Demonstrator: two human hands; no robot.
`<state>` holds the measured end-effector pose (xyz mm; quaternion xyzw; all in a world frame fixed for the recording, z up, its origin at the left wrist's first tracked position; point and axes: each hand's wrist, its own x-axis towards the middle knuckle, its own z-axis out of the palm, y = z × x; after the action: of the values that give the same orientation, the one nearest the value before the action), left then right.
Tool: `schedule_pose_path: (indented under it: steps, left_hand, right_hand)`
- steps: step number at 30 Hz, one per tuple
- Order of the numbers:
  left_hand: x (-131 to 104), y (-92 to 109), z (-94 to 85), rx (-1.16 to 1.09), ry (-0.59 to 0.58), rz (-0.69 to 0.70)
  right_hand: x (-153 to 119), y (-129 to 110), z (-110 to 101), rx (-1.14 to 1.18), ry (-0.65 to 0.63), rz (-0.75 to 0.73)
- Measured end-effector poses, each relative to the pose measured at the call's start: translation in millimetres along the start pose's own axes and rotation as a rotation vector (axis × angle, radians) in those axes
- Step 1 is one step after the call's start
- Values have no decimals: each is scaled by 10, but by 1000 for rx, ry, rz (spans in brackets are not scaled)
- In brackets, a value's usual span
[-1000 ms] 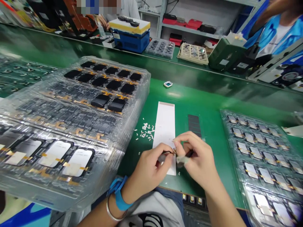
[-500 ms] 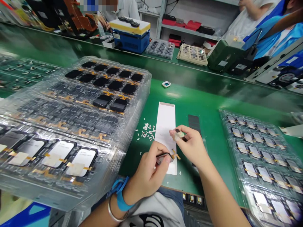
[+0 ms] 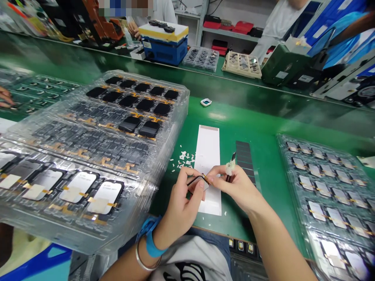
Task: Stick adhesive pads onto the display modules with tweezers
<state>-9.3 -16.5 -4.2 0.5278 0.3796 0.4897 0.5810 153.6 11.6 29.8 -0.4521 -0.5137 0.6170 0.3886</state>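
My left hand (image 3: 182, 203) is closed around a small screen module (image 3: 202, 183) with a dark rim, thumb on its pale face. At the module's right edge, the thumb and fingertips of my right hand (image 3: 238, 189) pinch at its orange-brown flex cable (image 3: 206, 179). A slim dark tool (image 3: 230, 168) with a pale wrapped middle is also tucked in the right hand, its tip pointing up and away. Both hands are over a long white paper strip (image 3: 208, 146), partly covering it. Small white scraps (image 3: 185, 156) lie left of the strip.
A tall stack of clear trays (image 3: 172, 128) with screens stands at left, and another clear tray (image 3: 295, 195) at right. A dark sectioned strip (image 3: 243, 154) lies beside my right hand. Farther back are a small white-framed part (image 3: 206, 102), a blue box (image 3: 165, 50) and other people.
My right hand has come in to the module's edge, and its fingers now touch the flex cable. The tool has swung from lying across the fingers to pointing up.
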Motion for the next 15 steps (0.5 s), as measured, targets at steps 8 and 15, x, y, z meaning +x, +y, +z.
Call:
schedule_pose_path:
  steps: [8, 15]
  left_hand:
    - [-28, -34, -8, 14, -28, -79]
    - [-66, -42, -52, -9, -38, -113]
  right_hand:
    - [0, -19, -3, 3, -26, 35]
    - [-25, 6, 18, -191, 55, -138]
